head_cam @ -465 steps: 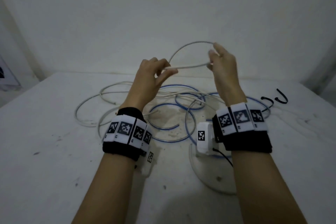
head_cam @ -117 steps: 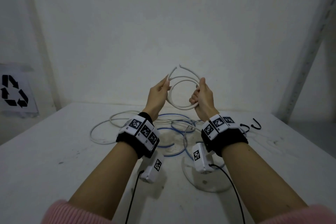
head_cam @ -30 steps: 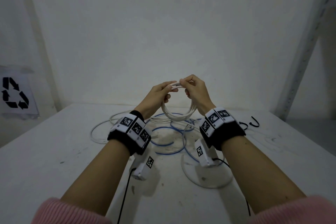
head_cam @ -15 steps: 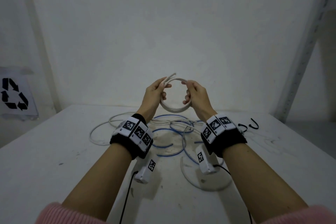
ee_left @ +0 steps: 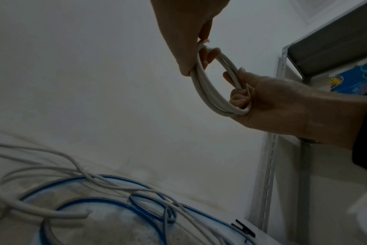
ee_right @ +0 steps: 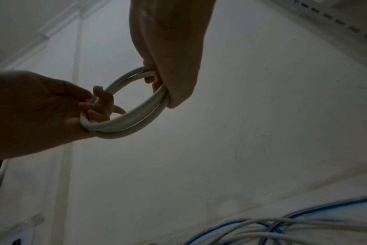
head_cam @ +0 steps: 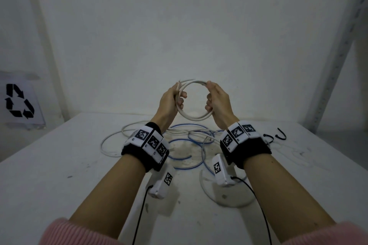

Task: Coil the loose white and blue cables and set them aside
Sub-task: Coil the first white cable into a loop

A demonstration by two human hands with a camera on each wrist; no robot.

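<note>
A short white cable (head_cam: 196, 117) is wound into a small ring of several turns and held up above the table. My left hand (head_cam: 172, 99) grips its left side, fingers curled round the strands (ee_left: 199, 71); two loose ends stick out above that hand. My right hand (head_cam: 216, 100) grips the ring's right side (ee_right: 157, 97). Below on the white table (head_cam: 59, 175) lie loose white cables (head_cam: 111, 141) tangled with blue cables (head_cam: 179, 141), also seen in the left wrist view as a blue loop (ee_left: 107, 202) and in the right wrist view as blue and white strands (ee_right: 283, 227).
Two black hooks (head_cam: 279, 136) lie at the table's back right; a black clip (ee_left: 243, 229) shows near the cables. A metal shelf upright (head_cam: 334, 49) stands at the right. A recycling sign (head_cam: 19, 101) leans at the left. A wall closes the back.
The ring has been turned to face me and opened rounder. My hands moved from its top to its two sides, a little higher and further apart.
</note>
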